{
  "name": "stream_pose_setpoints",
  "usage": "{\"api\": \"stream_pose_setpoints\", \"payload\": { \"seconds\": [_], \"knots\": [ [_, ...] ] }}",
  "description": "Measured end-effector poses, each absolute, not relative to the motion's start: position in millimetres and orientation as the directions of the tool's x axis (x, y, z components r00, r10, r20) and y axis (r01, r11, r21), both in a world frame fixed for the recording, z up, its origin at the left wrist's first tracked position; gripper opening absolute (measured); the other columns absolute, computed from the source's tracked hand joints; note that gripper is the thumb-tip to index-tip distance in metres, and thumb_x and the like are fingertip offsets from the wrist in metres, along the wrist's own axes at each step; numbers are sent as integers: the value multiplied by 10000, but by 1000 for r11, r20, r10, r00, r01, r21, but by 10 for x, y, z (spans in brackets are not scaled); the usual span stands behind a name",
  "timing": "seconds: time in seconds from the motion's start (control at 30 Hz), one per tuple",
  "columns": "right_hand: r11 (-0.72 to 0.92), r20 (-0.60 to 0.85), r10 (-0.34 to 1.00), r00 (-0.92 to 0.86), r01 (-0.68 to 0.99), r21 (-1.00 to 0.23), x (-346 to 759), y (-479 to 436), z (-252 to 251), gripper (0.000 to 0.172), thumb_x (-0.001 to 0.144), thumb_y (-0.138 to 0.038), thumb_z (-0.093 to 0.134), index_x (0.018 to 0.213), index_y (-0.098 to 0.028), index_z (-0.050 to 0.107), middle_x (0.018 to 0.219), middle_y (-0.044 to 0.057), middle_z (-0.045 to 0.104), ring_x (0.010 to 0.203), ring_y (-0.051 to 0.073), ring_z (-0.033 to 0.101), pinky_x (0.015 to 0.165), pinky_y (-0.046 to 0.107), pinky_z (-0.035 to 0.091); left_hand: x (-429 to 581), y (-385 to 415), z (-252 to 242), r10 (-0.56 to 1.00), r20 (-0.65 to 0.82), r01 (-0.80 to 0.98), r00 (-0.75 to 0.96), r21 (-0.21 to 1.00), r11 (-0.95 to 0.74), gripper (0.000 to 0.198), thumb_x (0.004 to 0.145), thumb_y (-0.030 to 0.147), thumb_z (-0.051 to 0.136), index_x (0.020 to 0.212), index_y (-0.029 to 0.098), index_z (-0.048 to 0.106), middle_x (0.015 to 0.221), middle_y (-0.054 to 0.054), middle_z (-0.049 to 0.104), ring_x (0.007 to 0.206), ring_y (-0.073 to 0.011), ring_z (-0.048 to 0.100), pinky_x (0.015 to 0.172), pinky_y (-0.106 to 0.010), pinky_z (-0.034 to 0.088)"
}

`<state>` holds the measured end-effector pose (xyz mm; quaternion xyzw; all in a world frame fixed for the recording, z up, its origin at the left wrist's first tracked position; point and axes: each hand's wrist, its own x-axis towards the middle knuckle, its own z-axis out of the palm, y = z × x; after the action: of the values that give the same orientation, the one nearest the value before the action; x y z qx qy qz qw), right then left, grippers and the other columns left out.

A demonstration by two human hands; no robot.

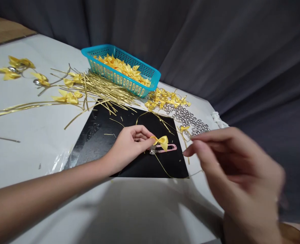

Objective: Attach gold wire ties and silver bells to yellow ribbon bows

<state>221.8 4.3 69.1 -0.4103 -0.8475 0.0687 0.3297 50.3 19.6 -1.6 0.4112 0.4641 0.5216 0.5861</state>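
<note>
My left hand pinches a small yellow ribbon bow between thumb and fingertips, low over a black mat. Just under the bow lies a pink, loop-shaped tool; its far end is hidden by the hand. A silver bell-like bead shows below the bow. From there a thin gold strand curves across the mat toward the right. My right hand is raised at the right, nearer the camera, thumb and forefinger drawn together. Whatever lies between those fingertips is too small to make out.
A teal basket full of yellow bows stands at the back. Beside it lie gold twist ties, finished-looking bow pieces and a spread of silver beads. A dark curtain hangs behind the white table.
</note>
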Motion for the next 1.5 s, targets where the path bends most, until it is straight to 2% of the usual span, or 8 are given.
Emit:
{"api": "stream_pose_setpoints", "payload": {
  "seconds": [0.1,0.27,1.3,1.5],
  "knots": [
    [665,460,737,-496,653,-361,2100,172,559,127,817,-64,536,776,-184,535,525,-56,464,399,45,386,368,188,262,500,200,-4,992,-127,-234,20,964,128,104,667,192,677,648,113,611,583,16,605,521,-68,510,520,-170,398],
    [703,405,706,-581,645,-300,2068,227,366,138,791,-39,504,736,-166,509,527,-61,424,409,44,323,409,192,260,490,200,23,988,-152,-246,-14,958,144,98,642,168,670,608,113,597,542,37,580,509,-58,499,513,-158,389],
    [685,387,726,-569,654,-323,2076,256,370,137,796,-52,476,729,-170,491,522,-64,409,399,50,310,409,186,257,491,203,21,984,-174,-247,-39,956,159,87,619,190,681,609,126,624,565,23,608,511,-76,518,509,-179,389],
    [684,389,727,-566,647,-337,2076,257,353,129,803,-52,483,740,-165,492,528,-63,404,401,46,307,405,182,250,498,210,-2,985,-170,-253,-39,955,155,94,624,181,684,619,115,618,561,31,609,508,-58,509,501,-154,385]
  ]
}}
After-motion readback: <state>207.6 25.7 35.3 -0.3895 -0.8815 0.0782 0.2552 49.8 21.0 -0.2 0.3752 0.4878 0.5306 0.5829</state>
